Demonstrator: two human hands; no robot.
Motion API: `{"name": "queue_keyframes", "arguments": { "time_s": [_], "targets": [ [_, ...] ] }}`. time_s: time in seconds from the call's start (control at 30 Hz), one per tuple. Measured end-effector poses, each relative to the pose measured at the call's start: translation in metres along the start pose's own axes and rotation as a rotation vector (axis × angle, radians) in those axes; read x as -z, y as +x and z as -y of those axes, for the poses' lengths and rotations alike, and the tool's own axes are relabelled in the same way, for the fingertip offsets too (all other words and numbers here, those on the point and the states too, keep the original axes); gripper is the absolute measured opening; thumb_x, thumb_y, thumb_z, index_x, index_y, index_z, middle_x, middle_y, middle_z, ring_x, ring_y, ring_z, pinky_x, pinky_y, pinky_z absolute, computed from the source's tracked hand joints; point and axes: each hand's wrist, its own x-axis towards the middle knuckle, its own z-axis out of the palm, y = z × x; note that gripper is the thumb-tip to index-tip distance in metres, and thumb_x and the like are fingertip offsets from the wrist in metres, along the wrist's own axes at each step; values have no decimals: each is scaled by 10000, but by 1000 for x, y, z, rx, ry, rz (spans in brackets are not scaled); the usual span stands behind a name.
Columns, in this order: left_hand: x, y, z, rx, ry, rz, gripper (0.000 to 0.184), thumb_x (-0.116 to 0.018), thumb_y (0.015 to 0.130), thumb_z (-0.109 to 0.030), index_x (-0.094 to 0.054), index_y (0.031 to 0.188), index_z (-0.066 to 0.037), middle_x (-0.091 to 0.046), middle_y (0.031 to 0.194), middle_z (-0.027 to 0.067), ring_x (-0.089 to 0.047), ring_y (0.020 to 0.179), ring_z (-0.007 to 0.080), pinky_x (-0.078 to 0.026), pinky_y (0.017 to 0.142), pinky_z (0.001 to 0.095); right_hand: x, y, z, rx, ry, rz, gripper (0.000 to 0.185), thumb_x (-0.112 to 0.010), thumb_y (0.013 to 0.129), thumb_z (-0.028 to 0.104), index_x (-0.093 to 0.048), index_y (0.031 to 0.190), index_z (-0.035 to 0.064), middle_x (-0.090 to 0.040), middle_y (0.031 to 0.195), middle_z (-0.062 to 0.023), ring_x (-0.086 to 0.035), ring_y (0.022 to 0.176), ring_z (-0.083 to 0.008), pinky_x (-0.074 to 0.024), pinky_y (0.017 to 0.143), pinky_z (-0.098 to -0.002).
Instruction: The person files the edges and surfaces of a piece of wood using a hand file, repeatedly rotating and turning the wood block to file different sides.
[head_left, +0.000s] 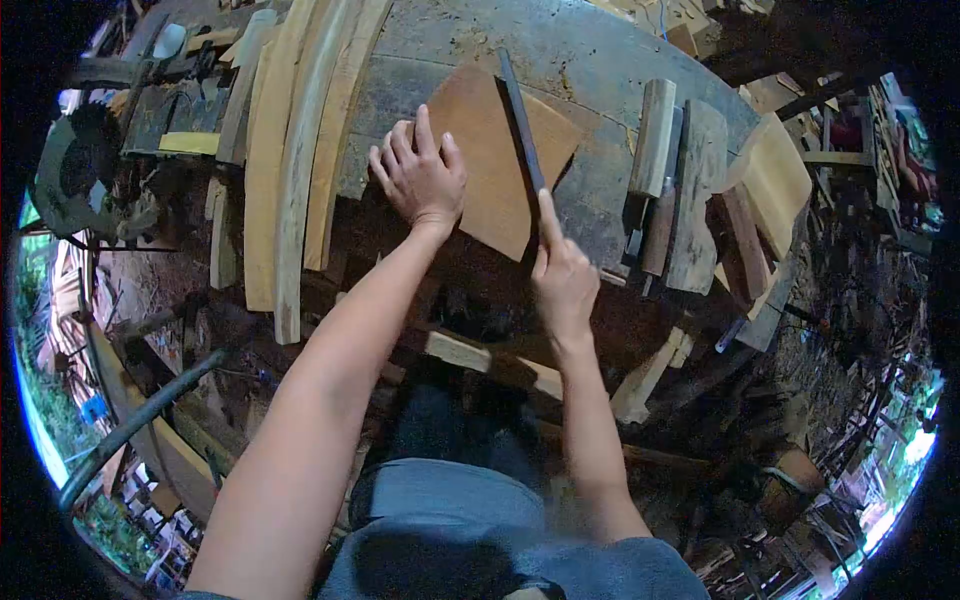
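Observation:
A brown flat piece of wood (482,170) with angled edges lies on the dark workbench (405,85), its near corner reaching past the bench edge. My left hand (425,178) rests on the left side of the wood, fingers spread and holding nothing. In my right hand (564,285) is a long, dark, narrow file (520,120), with my index finger stretched along it. The file points away from me and lies over the right part of the wood. My right palm hides its near end.
Long curved planks (300,150) lie along the bench's left side. At the right are a wooden block (654,135), several narrow tools and a greyish board (698,190). A pale curved wooden piece (775,185) sits farther right. Wood scraps (655,370) lie below the bench.

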Motion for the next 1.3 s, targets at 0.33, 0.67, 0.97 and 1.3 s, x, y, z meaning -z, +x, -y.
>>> {"name": "queue_keyframes", "arguments": {
  "time_s": [0.33, 0.67, 0.97, 1.3],
  "targets": [
    [-4, 0, 1, -15, 50, -35, 465, -544, 934, -360, -529, 1360, -175, -570, 1232, 108, -514, 1187, 278, -295, 1082, 499, -1, 2, 5, -34, -5, -35, 564, -556, 942, 194, -417, 1470, 337, -610, 614, -181, -651, 575, -396, -517, 534, -528],
    [-6, -2, 0, -14, 4, -50, 472, -553, 916, -355, -538, 1346, -159, -555, 1233, 130, -496, 1198, 306, -289, 1089, 551, 0, 46, 1, -44, 57, -147, 548, -533, 963, 224, -392, 1485, 311, -612, 630, -193, -630, 558, -400, -507, 535, -525],
    [-2, 0, 1, -4, 24, -4, 476, -524, 949, -381, -509, 1382, -184, -560, 1270, 119, -494, 1227, 289, -273, 1097, 508, 7, 58, -6, -105, 69, -98, 499, -494, 976, 174, -434, 1456, 296, -619, 731, -280, -632, 687, -458, -479, 599, -534],
    [-5, 1, -1, -6, -25, -37, 465, -561, 915, -349, -543, 1339, -157, -552, 1242, 119, -499, 1195, 292, -276, 1095, 535, 5, -17, -1, -42, 61, -19, 610, -587, 908, 128, -433, 1463, 328, -606, 687, -179, -641, 595, -379, -516, 552, -510]
  ]
}}
